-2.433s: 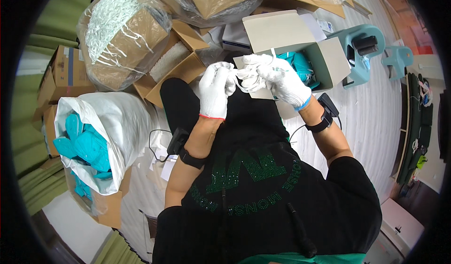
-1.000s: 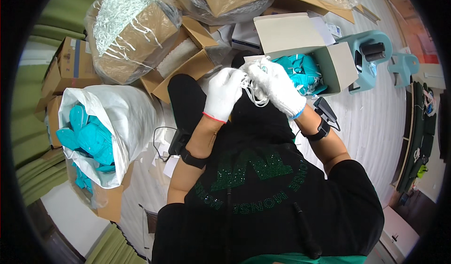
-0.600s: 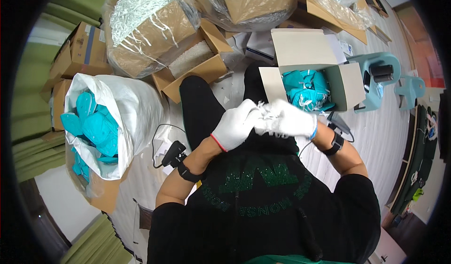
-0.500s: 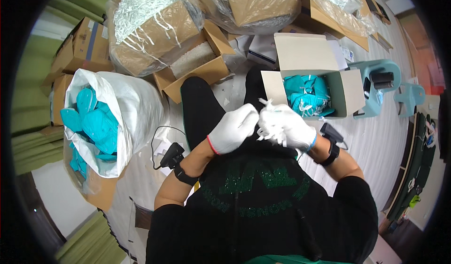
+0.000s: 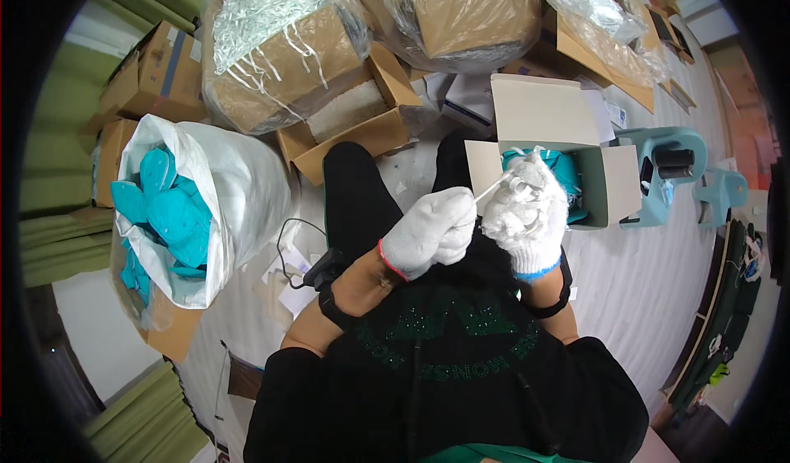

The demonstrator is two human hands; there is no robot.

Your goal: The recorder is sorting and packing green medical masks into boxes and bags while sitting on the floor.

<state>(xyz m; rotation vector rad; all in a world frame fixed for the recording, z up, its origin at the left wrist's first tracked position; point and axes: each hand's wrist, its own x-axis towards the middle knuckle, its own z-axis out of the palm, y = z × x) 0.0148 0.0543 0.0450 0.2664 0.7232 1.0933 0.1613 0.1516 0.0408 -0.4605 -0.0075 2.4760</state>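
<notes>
My left hand (image 5: 429, 231), in a white knit glove with a red cuff, is closed with its fingers pinched on the end of a thin white strip (image 5: 491, 188). That strip runs taut across to my right hand (image 5: 533, 237), gloved in white with a blue cuff. A crumpled bunch of white strips (image 5: 522, 190) lies gripped in my right palm, curling out over the fingers. Right behind that hand, a grey-white carton (image 5: 613, 181) holds teal folded fabric pieces (image 5: 564, 167), partly hidden by the glove.
On the left a white woven sack (image 5: 247, 183) is full of teal cap-like pieces (image 5: 177, 220). A plastic-wrapped box of white strips (image 5: 267, 14) stands far left, beside an open brown carton (image 5: 350, 125). A blue-green plastic stool (image 5: 671, 162) is at the right.
My right hand has turned palm up and shifted right, in front of the carton. My left hand has moved slightly right, and a single strip now stretches between both hands.
</notes>
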